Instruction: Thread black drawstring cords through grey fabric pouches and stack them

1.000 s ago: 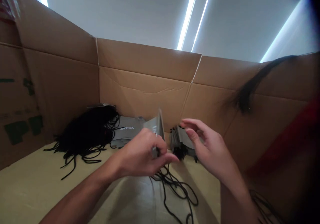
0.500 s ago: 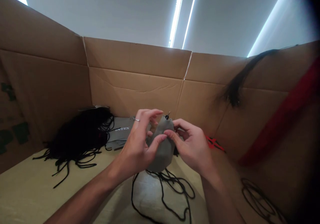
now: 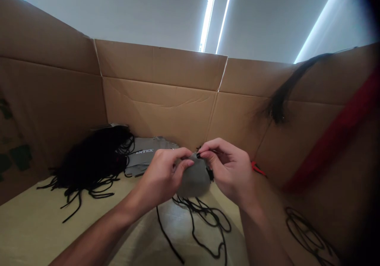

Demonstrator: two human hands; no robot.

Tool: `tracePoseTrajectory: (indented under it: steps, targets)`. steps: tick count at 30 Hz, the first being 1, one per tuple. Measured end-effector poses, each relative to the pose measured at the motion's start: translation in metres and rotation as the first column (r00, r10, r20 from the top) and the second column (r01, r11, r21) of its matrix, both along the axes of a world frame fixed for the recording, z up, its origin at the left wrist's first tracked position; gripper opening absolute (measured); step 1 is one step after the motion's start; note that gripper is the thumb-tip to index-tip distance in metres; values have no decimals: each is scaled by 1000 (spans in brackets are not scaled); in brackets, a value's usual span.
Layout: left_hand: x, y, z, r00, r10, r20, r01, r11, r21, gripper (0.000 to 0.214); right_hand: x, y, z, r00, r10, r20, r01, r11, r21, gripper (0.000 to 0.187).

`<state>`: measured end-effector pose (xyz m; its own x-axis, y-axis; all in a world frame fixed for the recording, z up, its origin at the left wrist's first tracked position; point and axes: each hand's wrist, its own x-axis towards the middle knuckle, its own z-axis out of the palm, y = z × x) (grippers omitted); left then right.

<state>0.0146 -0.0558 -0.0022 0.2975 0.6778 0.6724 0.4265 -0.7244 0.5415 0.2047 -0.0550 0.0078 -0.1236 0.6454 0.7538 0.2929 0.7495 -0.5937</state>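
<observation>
A small grey fabric pouch [image 3: 194, 183] hangs between my hands above the table. My left hand [image 3: 166, 171] pinches the pouch's top edge between thumb and fingers. At the same edge, my right hand [image 3: 227, 169] closes thumb and forefinger on a small black piece [image 3: 198, 155] that looks like a cord end; the fingers partly cover it. Loose black cords [image 3: 204, 214] lie on the table just below the pouch. To the left, behind my left hand, rests a stack of grey pouches [image 3: 145, 155], the top one printed INTEX.
A large heap of black cords [image 3: 92, 163] sits at the left. Cardboard walls [image 3: 160, 95] enclose the table [image 3: 26, 222]. Black strands [image 3: 279, 103] hang over the right wall, near a red strip [image 3: 326, 143]. A red-handled tool [image 3: 257, 168] lies behind my right hand; coiled cord [image 3: 305, 234] lies lower right.
The pouch's top has dropped and its black tip is now between my right fingertips. My left fingers, raised and spread before, have closed on the pouch's edge.
</observation>
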Motion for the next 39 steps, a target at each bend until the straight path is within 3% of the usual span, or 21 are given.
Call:
tracePoseTrajectory:
  steps: [6, 9, 13, 16, 21, 26, 30, 36, 39]
  targets:
    - [3, 1, -1, 993, -104, 53, 111, 984, -142, 18, 4, -1, 2, 999, -15, -38, 14, 1000, -27, 16]
    - [3, 3, -2, 993, -77, 87, 90, 985, -150, 16, 3, -3, 4, 999, 8, -41, -10, 999, -46, 3]
    - [4, 5, -3, 987, -76, 140, 95, 986, -136, 15, -1, -4, 4, 999, 30, -24, -33, 994, -106, 18]
    - [4, 6, -2, 984, -81, 157, 99, 988, -114, 15, -2, -5, 3, 999, 2, -39, -6, 995, -98, 18]
    - [1, 10, -3, 999, 11, 42, -15, 995, 94, 16, -2, -7, 5, 999, -45, 0, 44, 994, -99, 18]
    - [0, 19, -11, 995, 86, -54, -64, 947, 316, 19, -1, -13, 10, 945, -187, 267, 187, 982, 27, 8]
    - [-1, 23, -15, 983, 163, -84, -116, 907, 404, 21, 0, -14, 10, 926, -229, 300, 227, 973, 41, 7]
    - [-5, 15, -3, 996, 64, -63, -44, 960, 277, 15, 2, -7, 6, 998, -48, 31, 51, 993, -110, 10]
    - [-5, 9, 1, 999, 23, -22, -18, 979, 204, 11, 0, -7, 7, 999, -33, 11, 34, 990, -136, 16]
